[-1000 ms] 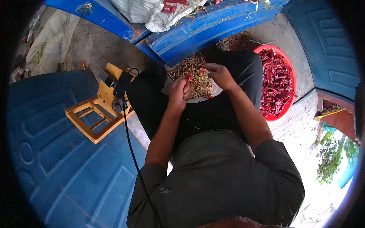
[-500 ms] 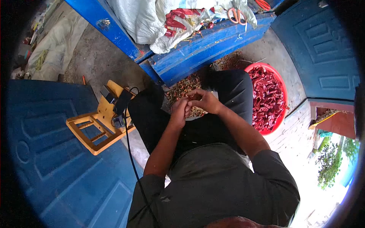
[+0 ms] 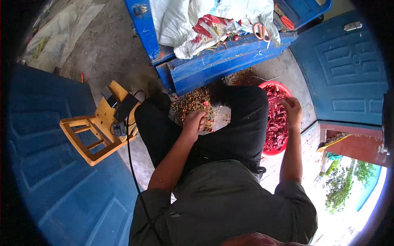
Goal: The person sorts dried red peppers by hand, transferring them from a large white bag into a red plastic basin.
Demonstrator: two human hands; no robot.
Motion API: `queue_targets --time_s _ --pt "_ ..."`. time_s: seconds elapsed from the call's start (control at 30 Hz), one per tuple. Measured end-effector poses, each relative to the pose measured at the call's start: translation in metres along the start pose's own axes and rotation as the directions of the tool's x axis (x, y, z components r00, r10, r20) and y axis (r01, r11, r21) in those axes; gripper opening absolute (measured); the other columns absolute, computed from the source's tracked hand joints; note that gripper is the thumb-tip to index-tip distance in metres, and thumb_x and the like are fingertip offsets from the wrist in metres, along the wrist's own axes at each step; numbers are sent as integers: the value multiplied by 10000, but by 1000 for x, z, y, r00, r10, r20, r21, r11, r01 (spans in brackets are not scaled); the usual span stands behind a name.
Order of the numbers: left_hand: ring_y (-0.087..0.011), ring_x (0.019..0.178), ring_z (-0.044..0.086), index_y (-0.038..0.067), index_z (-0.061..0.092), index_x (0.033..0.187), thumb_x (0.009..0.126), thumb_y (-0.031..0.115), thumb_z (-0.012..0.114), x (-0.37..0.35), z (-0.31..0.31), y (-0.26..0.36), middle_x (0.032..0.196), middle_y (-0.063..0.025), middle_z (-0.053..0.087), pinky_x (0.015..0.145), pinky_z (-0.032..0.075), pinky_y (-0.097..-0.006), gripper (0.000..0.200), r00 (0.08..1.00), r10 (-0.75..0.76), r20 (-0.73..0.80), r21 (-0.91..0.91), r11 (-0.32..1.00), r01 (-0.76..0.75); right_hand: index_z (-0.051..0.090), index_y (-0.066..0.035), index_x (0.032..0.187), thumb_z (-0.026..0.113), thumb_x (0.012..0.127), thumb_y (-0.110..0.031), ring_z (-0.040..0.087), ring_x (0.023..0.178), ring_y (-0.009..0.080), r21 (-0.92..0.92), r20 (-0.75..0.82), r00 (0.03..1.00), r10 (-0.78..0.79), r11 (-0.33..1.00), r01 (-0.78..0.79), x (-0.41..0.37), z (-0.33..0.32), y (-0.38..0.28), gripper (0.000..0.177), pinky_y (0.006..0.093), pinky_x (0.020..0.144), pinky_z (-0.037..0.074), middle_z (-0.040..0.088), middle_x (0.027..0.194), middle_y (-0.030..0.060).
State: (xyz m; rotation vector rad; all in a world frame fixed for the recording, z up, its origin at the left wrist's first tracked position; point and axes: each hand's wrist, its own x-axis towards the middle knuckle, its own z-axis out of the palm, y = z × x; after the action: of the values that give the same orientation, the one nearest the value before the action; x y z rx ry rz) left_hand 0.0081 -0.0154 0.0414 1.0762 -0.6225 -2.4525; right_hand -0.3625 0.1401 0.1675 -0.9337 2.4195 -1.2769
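Note:
My left hand is curled closed between my knees, above a heap of chili stems and scraps. Whatever lies inside its fingers is hidden. Off to the right, my right hand hangs over the red basin, its fingertips drawn together near the chilies. I cannot make out what those fingers hold. Dark red dried chilies fill the basin, which stands beside my right knee.
Ahead is a blue metal bed bearing a white woven sack, more red chilies and orange-handled scissors. A wooden chair with black devices stands left, a black cable running from there to me. Blue doors flank both sides.
My hands were together between my knees. The right one has moved away to the right, over the basin, while the left stays near its earlier place. The view has shifted slightly.

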Motion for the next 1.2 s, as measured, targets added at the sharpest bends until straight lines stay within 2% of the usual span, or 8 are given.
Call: queue_targets --time_s 0.03,0.13,0.3,0.43,0.6,0.93,1.1,1.2 --pt "-71 511 366 81 575 883 979 202 540 2 0 -1 644 42 433 459 293 -276 159 1000 6 2 -12 1000 -5 656 5 1153 766 830 -104 641 824 113 -324 -45 998 40 944 -52 2 -18 0 358 258 730 525 705 967 73" --pt "-69 509 363 47 618 963 982 197 541 8 5 -6 646 44 433 460 293 -271 170 1000 -7 1 24 1000 7 656 6 1172 780 815 -132 634 813 121 -313 -45 993 111 942 -120 5 -7 -10 403 277 729 525 696 943 69" --pt "-62 504 351 53 634 994 983 197 541 1 4 4 637 46 425 443 279 -270 172 997 -25 67 44 999 22 673 7 1129 797 819 -198 648 805 141 93 275 946 -170 984 150 31 127 -90 392 294 752 522 704 958 94" --pt "-42 465 355 56 627 950 927 205 573 -4 -11 1 601 61 428 407 275 -224 161 999 35 -20 -40 999 -35 694 -47 1093 787 829 -226 668 837 231 -63 213 805 -554 815 577 52 225 -168 332 336 759 537 672 994 125" --pt "-52 459 356 56 616 939 923 198 571 0 -23 -6 595 56 426 405 276 -230 150 997 48 -67 -95 994 -55 704 -106 1060 746 813 -326 639 997 350 -399 248 820 -516 717 572 68 288 -216 334 442 844 522 656 1031 156" --pt "-55 454 357 38 614 942 923 177 567 6 -15 -6 608 48 446 402 271 -230 148 997 58 -59 -54 997 -62 655 -63 998 766 790 -150 636 948 345 -175 283 759 -586 747 642 78 276 -174 252 439 828 511 672 973 151" --pt "-45 463 358 55 621 925 932 178 561 8 -14 -10 621 60 448 405 268 -223 137 998 15 -54 -50 999 -18 641 -35 1115 766 799 -152 641 952 347 -225 272 620 -736 578 785 68 265 -176 359 421 844 516 659 1035 177" --pt "-47 464 356 60 613 929 929 187 566 10 -21 -10 619 60 438 405 259 -229 136 998 27 -58 -55 998 -31 654 -40 1149 751 824 -110 644 1020 299 -2 283 710 -644 740 672 58 247 -179 346 374 891 505 652 1117 164"
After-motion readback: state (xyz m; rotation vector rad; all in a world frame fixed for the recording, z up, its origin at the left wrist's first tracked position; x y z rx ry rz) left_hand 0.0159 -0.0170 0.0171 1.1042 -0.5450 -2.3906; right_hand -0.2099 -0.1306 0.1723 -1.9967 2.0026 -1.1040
